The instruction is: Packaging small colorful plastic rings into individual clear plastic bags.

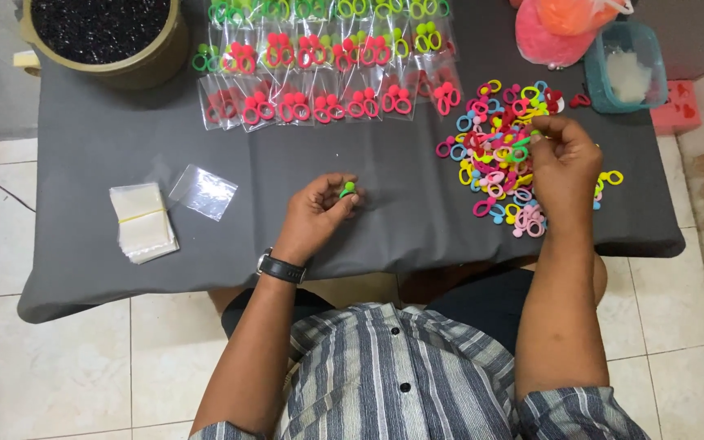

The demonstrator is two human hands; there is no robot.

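Centrally, a small green hair tie (347,190) is pinched by the left hand (317,213) above the grey counter (107,147). At right of centre, the right hand (564,159) is closed on pieces in the mixed-colour pile (503,155). Along the top edge, bagged ties (327,77) are laid in rows.

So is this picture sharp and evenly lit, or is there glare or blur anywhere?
Head view: light is soft and even, with only faint shadows under the left hand and right hand. The loose clear bag and the packed bags give a mild sheen, no harsh glare. The pile of coloured rings is slightly soft, so small details smear; the frame edges curve a little.
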